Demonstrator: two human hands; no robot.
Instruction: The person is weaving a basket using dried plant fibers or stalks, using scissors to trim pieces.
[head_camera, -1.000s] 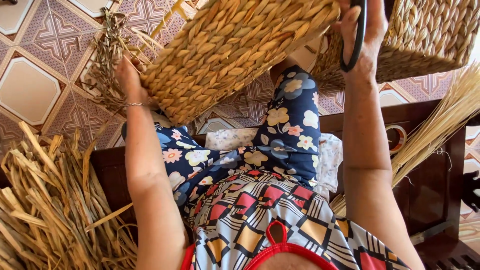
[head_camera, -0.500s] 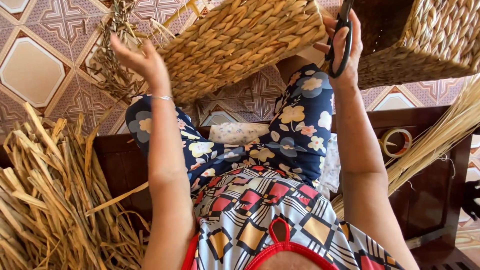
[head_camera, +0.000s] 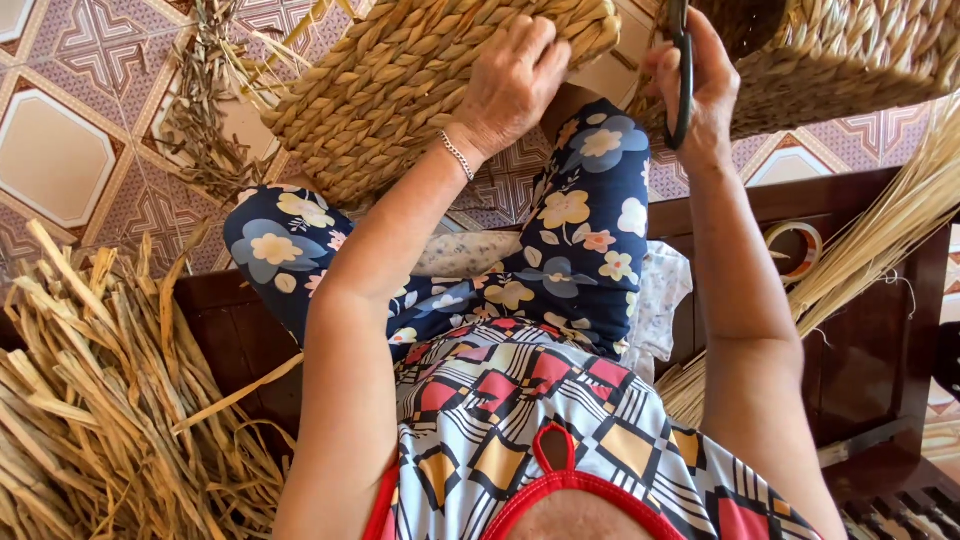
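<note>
- One woven basket (head_camera: 400, 90) of braided straw-coloured fibre is seen tilted above the raised knees, over the patterned floor tiles (head_camera: 70, 150).
- The left hand (head_camera: 510, 85) is laid flat on the basket's outer wall near its rim, fingers spread and bent over the braid; one thin silver bracelet (head_camera: 457, 155) is worn at the wrist.
- The right hand (head_camera: 700, 85) is closed around one pair of black-handled scissors (head_camera: 682, 75), held upright just beside the basket's edge; the blades are cut off by the top of the frame.
- A second woven basket (head_camera: 850, 55), of the same fibre, is shown at the upper right, behind the right hand.
- Two bundles of dried material are counted: flat, broad strips (head_camera: 90, 400) at the lower left, and thin pale stalks (head_camera: 880, 240) at the right.
- One small heap of trimmed scraps (head_camera: 205, 120) is seen on the tiles, left of the first basket.
- One roll of tape (head_camera: 795, 245) is seen on the dark wooden bench (head_camera: 870, 350).
</note>
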